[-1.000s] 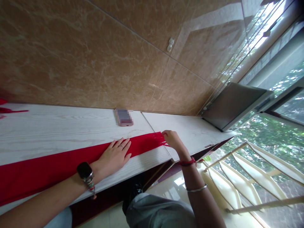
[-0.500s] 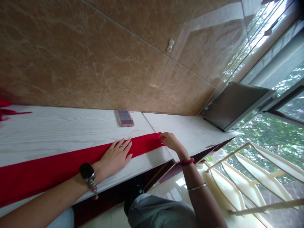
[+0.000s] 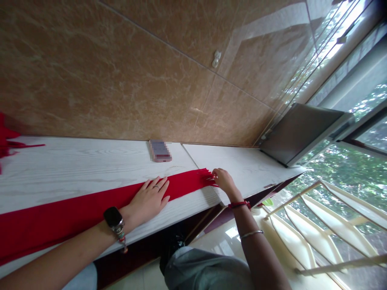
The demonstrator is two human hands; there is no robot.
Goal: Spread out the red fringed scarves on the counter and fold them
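Note:
A long red scarf point(image 3: 90, 209) lies folded in a narrow strip along the white wood-grain counter point(image 3: 90, 165), its fringed end towards the right. My left hand point(image 3: 149, 201) rests flat on the scarf near that end, fingers spread. At the fringe, my right hand point(image 3: 224, 182) has its fingers curled and pinched on the red strands, which stretch out towards it. Its fingertips are partly hidden behind the hand.
A phone point(image 3: 161, 151), partly pixelated, lies by the tiled wall point(image 3: 136, 80). More red fringed cloth point(image 3: 6, 141) is at the far left. A dark panel point(image 3: 302, 131) stands at the counter's right end. A cream rack point(image 3: 320, 229) stands below the window.
My right hand has moved slightly right, and the fringe strands now reach out further and lie straighter. My left hand stays flat on the scarf.

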